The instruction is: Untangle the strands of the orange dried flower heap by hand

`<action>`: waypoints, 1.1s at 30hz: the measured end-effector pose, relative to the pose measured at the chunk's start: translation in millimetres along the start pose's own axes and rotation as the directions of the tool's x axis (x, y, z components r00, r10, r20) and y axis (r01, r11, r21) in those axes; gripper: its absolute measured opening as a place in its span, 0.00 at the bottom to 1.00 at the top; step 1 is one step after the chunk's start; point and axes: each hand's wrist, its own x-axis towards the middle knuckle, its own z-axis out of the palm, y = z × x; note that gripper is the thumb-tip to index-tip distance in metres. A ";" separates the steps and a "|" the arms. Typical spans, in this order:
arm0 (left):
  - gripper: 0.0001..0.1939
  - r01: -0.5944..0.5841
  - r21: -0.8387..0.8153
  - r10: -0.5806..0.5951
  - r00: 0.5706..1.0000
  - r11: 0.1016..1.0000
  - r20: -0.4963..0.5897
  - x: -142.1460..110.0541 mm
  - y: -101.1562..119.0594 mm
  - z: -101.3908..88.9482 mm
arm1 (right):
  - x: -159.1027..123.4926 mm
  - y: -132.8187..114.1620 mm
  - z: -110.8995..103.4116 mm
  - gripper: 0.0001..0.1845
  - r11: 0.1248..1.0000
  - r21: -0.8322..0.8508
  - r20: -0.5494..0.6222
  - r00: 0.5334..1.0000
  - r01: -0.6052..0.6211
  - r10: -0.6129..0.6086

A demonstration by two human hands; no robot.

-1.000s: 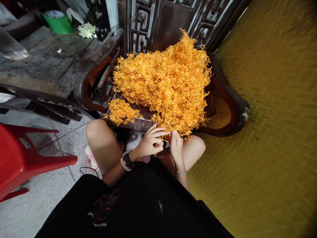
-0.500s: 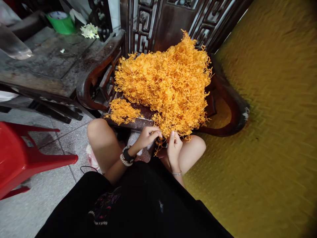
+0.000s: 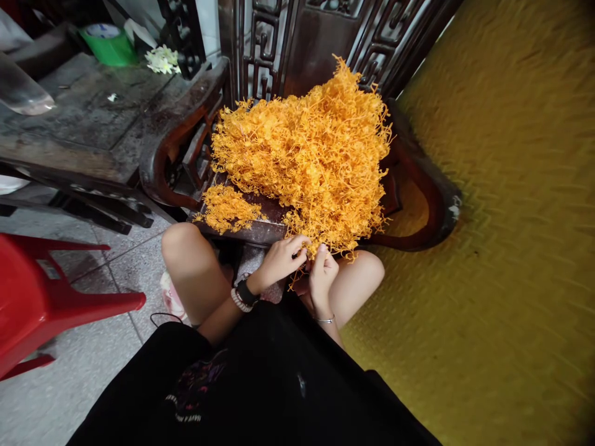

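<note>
A big heap of orange, stringy sprigs with curly, flower-like tips [image 3: 302, 148] lies on the seat of a dark carved wooden chair [image 3: 269, 232]. To its left on the seat is a smaller pile of the same sprigs [image 3: 230, 207]. At the heap's front edge, my left hand [image 3: 284, 260] has its thumb and fingers bent together by the strands. My right hand [image 3: 322, 272], close beside it, pinches an orange sprig between thumb and forefinger. Some strands dangle between the hands, over my lap. What lies in the left fingertips is too small to make out.
A dark wooden table [image 3: 102, 124] at the upper left bears a green roll of tape [image 3: 111, 49] and pale flowers [image 3: 162, 60]. A red plastic stool [image 3: 41, 297] stands on the tiled floor at left. A yellow textured surface [image 3: 502, 248] fills the right side.
My left hand has moved right and slightly up, nearer to the right hand and the strands. The right hand keeps its pinch. The whole view has shifted slightly.
</note>
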 end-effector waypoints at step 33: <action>0.11 0.281 -0.956 -0.551 0.813 0.089 0.188 4.1 -31.8 33.9 | 18.1 -34.9 -12.8 0.25 0.779 0.389 0.634 0.757 -0.491 0.159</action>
